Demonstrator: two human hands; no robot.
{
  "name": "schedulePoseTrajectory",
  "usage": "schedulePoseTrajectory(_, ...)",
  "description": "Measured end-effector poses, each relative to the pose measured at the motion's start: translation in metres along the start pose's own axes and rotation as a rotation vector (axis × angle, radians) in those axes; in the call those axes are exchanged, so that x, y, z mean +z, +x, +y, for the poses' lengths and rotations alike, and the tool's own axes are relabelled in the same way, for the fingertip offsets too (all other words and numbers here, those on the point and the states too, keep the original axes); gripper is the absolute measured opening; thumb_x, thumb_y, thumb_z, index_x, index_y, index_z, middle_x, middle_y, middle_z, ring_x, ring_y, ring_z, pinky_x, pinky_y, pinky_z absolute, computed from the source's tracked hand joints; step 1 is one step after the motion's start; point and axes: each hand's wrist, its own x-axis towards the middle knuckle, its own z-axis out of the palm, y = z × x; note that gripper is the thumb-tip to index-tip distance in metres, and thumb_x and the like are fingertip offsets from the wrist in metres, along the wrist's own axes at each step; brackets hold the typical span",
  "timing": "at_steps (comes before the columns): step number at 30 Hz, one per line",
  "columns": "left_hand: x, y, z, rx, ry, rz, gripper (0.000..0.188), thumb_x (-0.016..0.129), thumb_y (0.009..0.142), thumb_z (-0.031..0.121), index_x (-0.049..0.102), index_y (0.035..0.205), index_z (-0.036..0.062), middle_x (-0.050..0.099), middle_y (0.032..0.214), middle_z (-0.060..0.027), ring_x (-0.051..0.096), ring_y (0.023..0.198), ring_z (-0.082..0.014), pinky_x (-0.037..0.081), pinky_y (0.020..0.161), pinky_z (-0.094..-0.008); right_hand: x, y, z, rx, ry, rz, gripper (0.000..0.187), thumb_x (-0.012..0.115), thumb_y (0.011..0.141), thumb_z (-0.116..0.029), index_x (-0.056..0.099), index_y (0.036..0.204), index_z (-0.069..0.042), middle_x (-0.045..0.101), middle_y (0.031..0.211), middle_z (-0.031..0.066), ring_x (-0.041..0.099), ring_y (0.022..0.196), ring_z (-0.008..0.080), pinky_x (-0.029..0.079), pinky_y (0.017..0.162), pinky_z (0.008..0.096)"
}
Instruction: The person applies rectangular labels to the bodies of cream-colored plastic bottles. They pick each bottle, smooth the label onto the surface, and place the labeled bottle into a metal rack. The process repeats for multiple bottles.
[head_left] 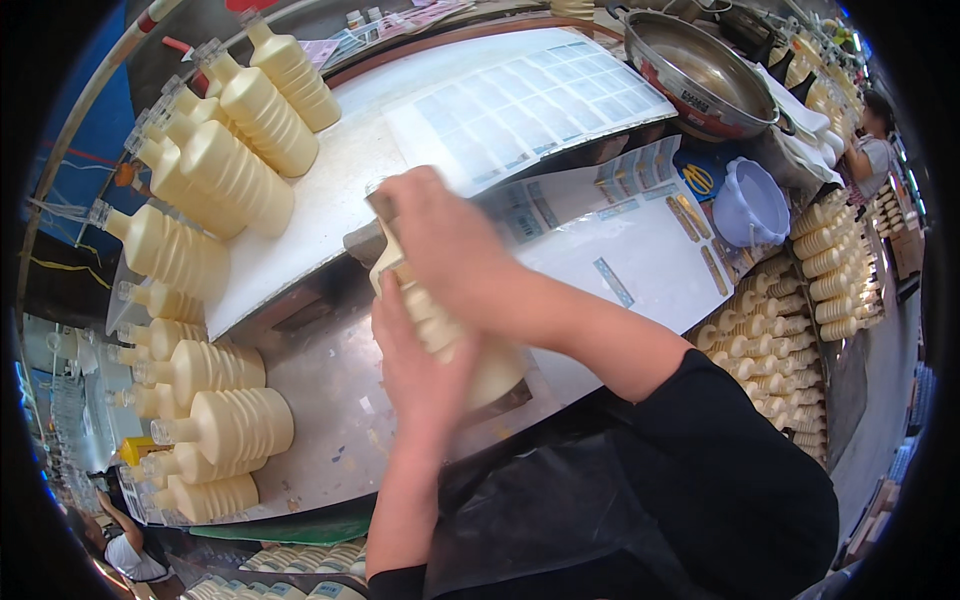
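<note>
A cream-coloured ribbed bottle (490, 375) lies tilted on the bench in front of me, its neck pointing away. Round its neck and shoulder my right hand (435, 225) is closed, somewhat blurred. My left hand (425, 355) grips the ribbed body from the near left side. The hands and wrists hide much of the bottle. Beyond them, a sheet of pale blue and white labels (540, 100) rests on the raised white board (350, 80). Another sheet (650, 245), with blue and gold label strips, lies to the right of my right forearm.
Several matching bottles stand at the left, on the board (245, 105) and the lower metal bench (240, 430). A metal pan (700, 75) and a lilac bucket (750, 205) are at the right. More bottles (770, 350) are stacked beyond my right arm. Other people are at both far sides.
</note>
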Motion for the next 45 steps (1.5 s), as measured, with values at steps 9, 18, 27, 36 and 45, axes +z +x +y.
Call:
schedulePoseTrajectory(9,-0.001,0.003,0.005,-0.133,-0.098,-0.032,0.115,0.079,0.073,0.033,0.013,0.163,0.0037,0.041,0.151,-0.0235,0.049,0.136,-0.0408,0.043,0.112,-0.0475,-0.020,-0.025,0.057,0.144,0.242,0.150,0.039,0.058,0.097,-0.005,0.047,0.134,-0.005,0.057,0.128,0.0206,0.061,0.114,0.0392,0.049,0.098,0.0446)
schedulePoseTrajectory(18,0.002,-0.013,-0.006,-0.260,-0.553,-0.054,0.091,0.065,0.083,0.008,0.018,0.162,0.0006,0.046,0.148,-0.0194,0.050,0.135,-0.0276,0.042,0.113,-0.0399,-0.092,-0.060,0.127,0.656,0.767,-0.030,0.021,0.060,0.099,-0.014,0.072,0.115,-0.005,0.071,0.103,0.0035,0.064,0.096,0.0095,0.051,0.085,0.0247)
schedulePoseTrajectory(27,0.012,-0.021,-0.014,-0.259,-0.534,0.031,0.084,0.063,0.086,0.012,0.025,0.160,-0.0011,0.047,0.149,-0.0184,0.050,0.135,-0.0273,0.037,0.116,-0.0390,-0.094,-0.089,0.146,0.360,-0.208,-0.291,0.024,0.061,0.091,-0.022,0.074,0.087,-0.002,0.070,0.083,0.0206,0.068,0.083,0.0414,0.054,0.077,0.0506)
schedulePoseTrajectory(36,0.015,-0.028,-0.019,-0.233,-0.578,0.073,0.086,0.066,0.089,0.020,0.023,0.160,-0.0041,0.041,0.155,-0.0191,0.044,0.141,-0.0284,0.031,0.119,-0.0404,-0.120,-0.120,0.164,0.451,-0.628,-0.339,0.031,0.060,0.092,-0.013,0.073,0.117,-0.003,0.072,0.102,0.0191,0.071,0.088,0.0382,0.057,0.080,0.0462)
schedulePoseTrajectory(45,0.017,-0.026,-0.016,-0.232,-0.540,0.082,0.083,0.064,0.091,0.022,0.024,0.159,-0.0040,0.042,0.154,-0.0189,0.044,0.140,-0.0286,0.032,0.119,-0.0406,-0.140,-0.127,0.222,0.405,-0.684,-0.198,0.037,0.055,0.092,-0.007,0.067,0.127,-0.003,0.070,0.103,0.0198,0.070,0.085,0.0391,0.057,0.076,0.0470)
